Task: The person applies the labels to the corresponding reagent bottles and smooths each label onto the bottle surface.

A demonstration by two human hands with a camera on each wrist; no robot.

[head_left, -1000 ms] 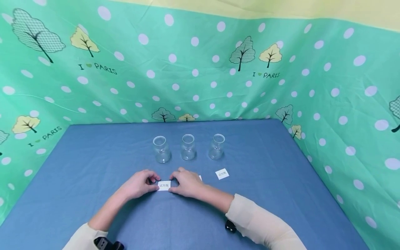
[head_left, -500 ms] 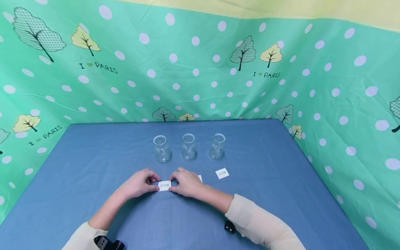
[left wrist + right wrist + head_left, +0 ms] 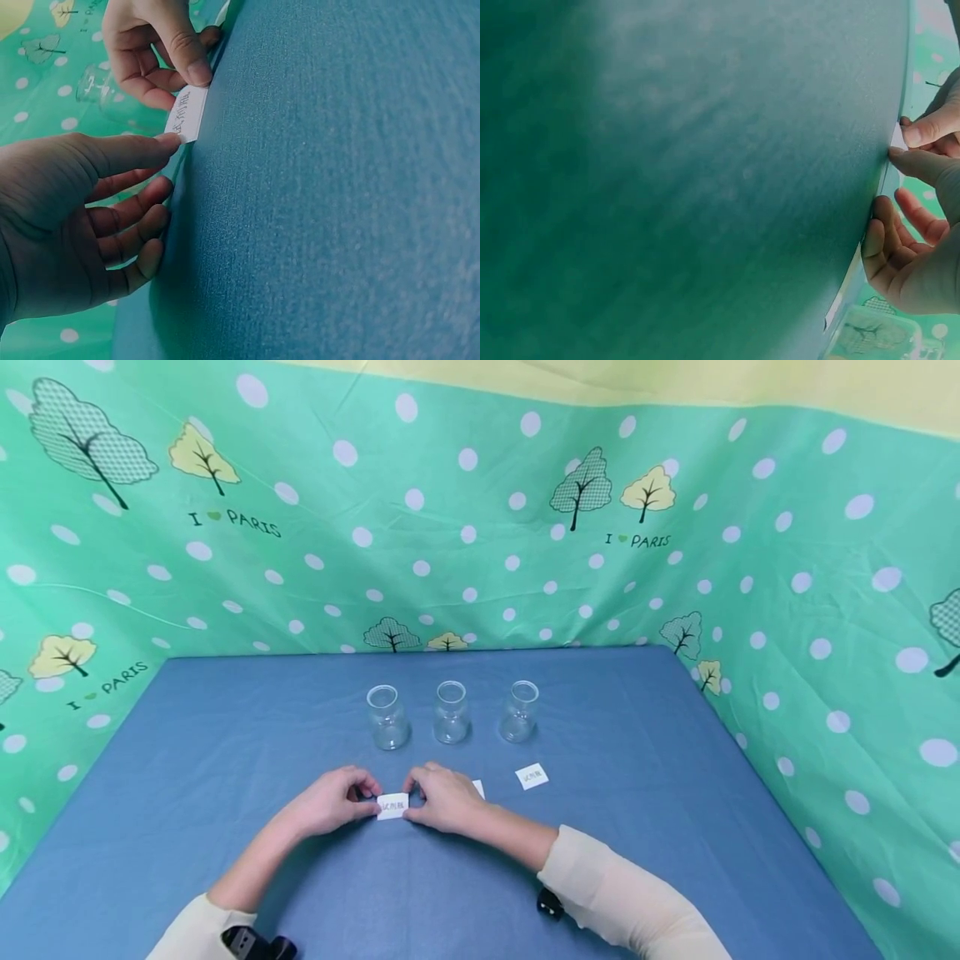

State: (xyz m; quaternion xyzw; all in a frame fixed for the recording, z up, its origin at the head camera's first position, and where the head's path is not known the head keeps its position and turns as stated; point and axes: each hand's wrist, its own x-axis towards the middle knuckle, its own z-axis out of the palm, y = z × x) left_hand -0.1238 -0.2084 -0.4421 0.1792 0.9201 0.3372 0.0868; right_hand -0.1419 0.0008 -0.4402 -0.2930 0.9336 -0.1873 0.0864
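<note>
A small white card with handwritten characters (image 3: pixel 392 807) is at the front middle of the blue table, between my two hands. My left hand (image 3: pixel 330 802) pinches its left edge, with the thumb on the near corner. At the right edge my right hand (image 3: pixel 447 798) pinches it in the same way. In the left wrist view both thumbs lie on the card's face (image 3: pixel 187 114), and the other left fingers are loosely bent. A second written card (image 3: pixel 532 776) lies to the right. Another white card (image 3: pixel 478 788) is mostly hidden behind my right hand.
Three clear glass jars stand in a row beyond the hands: a left jar (image 3: pixel 389 727), a middle jar (image 3: pixel 451 722) and a right jar (image 3: pixel 519 720). Green dotted cloth (image 3: pixel 465 568) hangs behind the blue table (image 3: pixel 637 827) and along its sides.
Both hands keep their grip on the card at nearly the same spot. The card, jars and other cards have not visibly moved; the view shifts only slightly.
</note>
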